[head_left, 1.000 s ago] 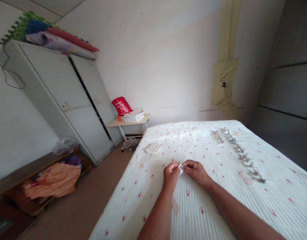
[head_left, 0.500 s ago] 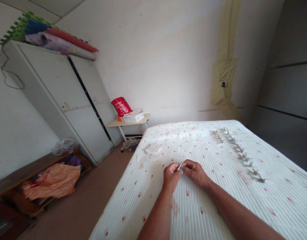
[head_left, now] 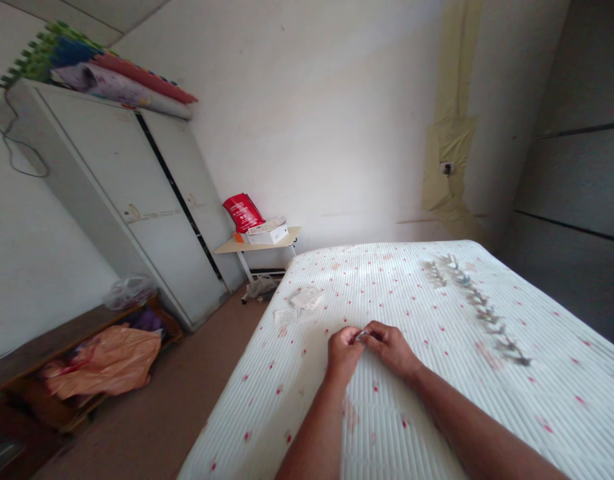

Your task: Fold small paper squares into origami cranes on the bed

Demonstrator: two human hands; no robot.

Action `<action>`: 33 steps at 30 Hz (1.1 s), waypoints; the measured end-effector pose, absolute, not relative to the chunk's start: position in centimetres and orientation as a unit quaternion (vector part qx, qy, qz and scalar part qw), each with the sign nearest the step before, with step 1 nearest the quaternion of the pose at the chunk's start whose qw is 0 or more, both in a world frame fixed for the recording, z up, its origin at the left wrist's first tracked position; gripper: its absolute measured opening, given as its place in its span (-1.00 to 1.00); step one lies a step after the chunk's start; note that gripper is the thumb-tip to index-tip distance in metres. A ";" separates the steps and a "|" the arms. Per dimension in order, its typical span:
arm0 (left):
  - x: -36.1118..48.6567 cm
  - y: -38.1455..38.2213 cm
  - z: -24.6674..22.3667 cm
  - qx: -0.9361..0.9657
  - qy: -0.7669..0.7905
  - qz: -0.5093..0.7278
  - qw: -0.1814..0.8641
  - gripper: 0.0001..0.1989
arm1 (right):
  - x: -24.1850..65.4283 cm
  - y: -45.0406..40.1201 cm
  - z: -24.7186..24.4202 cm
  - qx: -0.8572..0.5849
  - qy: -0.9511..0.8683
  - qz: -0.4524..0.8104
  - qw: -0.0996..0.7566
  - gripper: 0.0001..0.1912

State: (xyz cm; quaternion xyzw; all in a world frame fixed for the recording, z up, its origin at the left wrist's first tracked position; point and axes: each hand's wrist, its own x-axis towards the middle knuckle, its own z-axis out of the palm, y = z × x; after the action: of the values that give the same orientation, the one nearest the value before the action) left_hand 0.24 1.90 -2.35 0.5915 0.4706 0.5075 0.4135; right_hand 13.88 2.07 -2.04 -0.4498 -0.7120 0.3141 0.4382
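Observation:
My left hand (head_left: 343, 347) and my right hand (head_left: 391, 345) meet over the middle of the white, red-dotted mattress (head_left: 387, 407). Between their fingertips they pinch a small folded piece of paper (head_left: 361, 337), mostly covered by the fingers. Left of my hands, a stack of thin paper sheets (head_left: 307, 299) lies on the mattress. On the right side stands a slanting row of several small folded paper pieces (head_left: 481, 311), with a shorter row (head_left: 434, 273) beside its far end.
Behind the mattress's far left corner is a small table (head_left: 231, 247) with a red bag (head_left: 243, 212) and a white box (head_left: 271, 233). A grey cabinet (head_left: 111, 173) and a low wooden bench (head_left: 31, 340) stand at the left.
The fingers of both hands have closed in slightly, and less of the small paper shows between them. Everything else looks the same.

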 end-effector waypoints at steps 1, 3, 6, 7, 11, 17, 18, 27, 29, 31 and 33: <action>0.2 1.9 -2.4 0.593 0.472 0.506 0.412 -0.84 | 13.9 2.1 -2.0 -0.448 -0.713 0.311 0.440 -0.78; 0.2 2.0 -2.4 0.593 0.479 0.501 0.410 -0.85 | 14.0 2.1 -2.0 -0.451 -0.716 0.301 0.440 -0.79; 0.2 2.0 -2.4 0.591 0.487 0.494 0.412 -0.86 | 14.1 2.1 -2.0 -0.463 -0.716 0.287 0.436 -0.79; 0.3 2.0 -2.3 0.592 0.488 0.492 0.412 -0.86 | 14.2 2.2 -2.1 -0.464 -0.715 0.286 0.437 -0.79; 0.3 1.9 -2.2 0.617 0.494 0.479 0.381 -0.85 | 14.2 2.3 -2.2 -0.459 -0.703 0.308 0.447 -0.80; 0.1 2.1 -2.3 0.621 0.493 0.465 0.393 -0.82 | 14.2 2.3 -2.0 -0.447 -0.670 0.364 0.467 -0.74; 0.1 2.1 -2.4 0.621 0.490 0.465 0.397 -0.83 | 14.2 2.3 -1.9 -0.443 -0.669 0.367 0.470 -0.73; 0.1 2.0 -1.8 0.569 0.484 0.486 0.453 -0.87 | 14.1 2.3 -1.7 -0.435 -0.673 0.378 0.463 -0.75; 0.1 1.9 -1.2 0.536 0.480 0.495 0.488 -0.86 | 14.0 2.3 -1.7 -0.429 -0.674 0.394 0.455 -0.79; 0.2 1.6 -0.7 0.519 0.476 0.494 0.510 -0.83 | 13.9 2.3 -1.8 -0.431 -0.677 0.391 0.451 -0.81; 0.1 1.3 -0.3 0.520 0.467 0.492 0.519 -0.81 | 13.9 2.3 -1.9 -0.430 -0.675 0.389 0.456 -0.81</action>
State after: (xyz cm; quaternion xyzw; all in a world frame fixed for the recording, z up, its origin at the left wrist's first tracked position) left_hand 0.11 1.29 -0.26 0.5204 0.4673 0.4918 0.5186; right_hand 13.87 2.29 -1.89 -0.4297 -0.6755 0.3886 0.4561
